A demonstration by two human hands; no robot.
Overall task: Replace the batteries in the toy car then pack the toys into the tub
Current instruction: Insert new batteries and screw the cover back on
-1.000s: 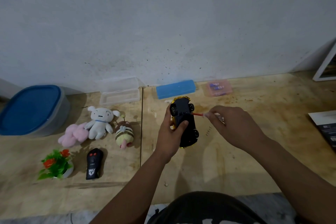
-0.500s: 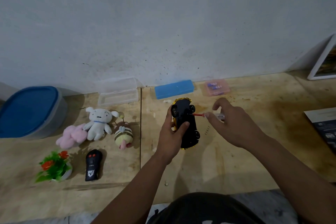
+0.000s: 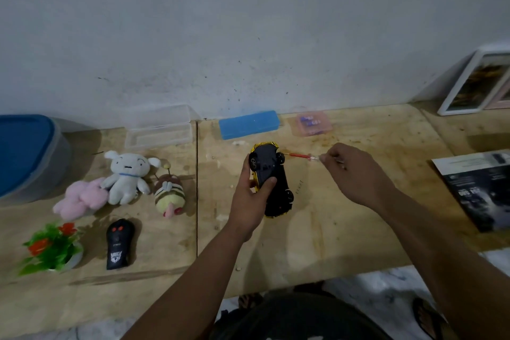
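My left hand grips a yellow toy car turned underside up, its black chassis facing me above the wooden table. My right hand pinches a small red-shafted screwdriver whose tip lies next to the car's front wheel. A grey tub with a blue lid stands at the far left. A white plush, a pink plush, a striped bee plush, a black remote control and a small plastic plant lie left of the car.
Along the wall sit a clear plastic box, a blue case and a small pink box with batteries. A dark booklet lies at the right edge. Picture frames lean at the back right.
My right hand has drawn the screwdriver to the right, away from the car's underside. The view has shifted slightly right. My left hand still holds the car.
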